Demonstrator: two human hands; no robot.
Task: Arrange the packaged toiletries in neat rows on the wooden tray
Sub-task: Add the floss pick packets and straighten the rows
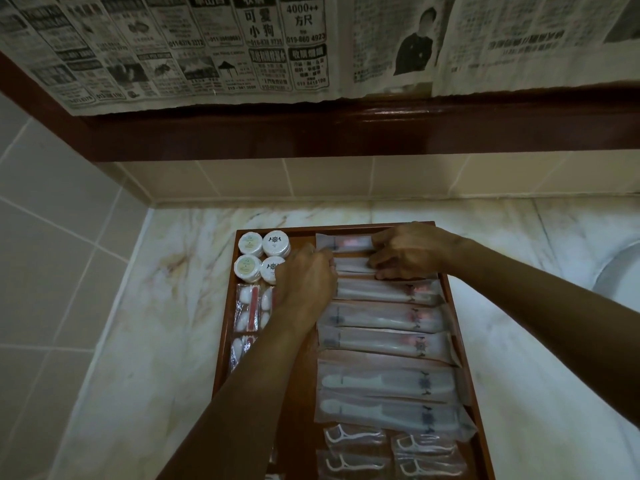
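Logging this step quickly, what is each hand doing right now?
Left hand: fingers curled on the left end of a long packet.
Right hand: fingers pinching the same long packet's right part.

Tray sits on the surface, tucked toward the back wall. In it, round packs far left, swab packets before them, long sachets stacked rightward, floss picks nearest.

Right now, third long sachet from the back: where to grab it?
Take the third long sachet by its right end seal, coming from the tray's right rim. It lies flat, crosswise, overlapped by neighbours; the left hand covers its left end.
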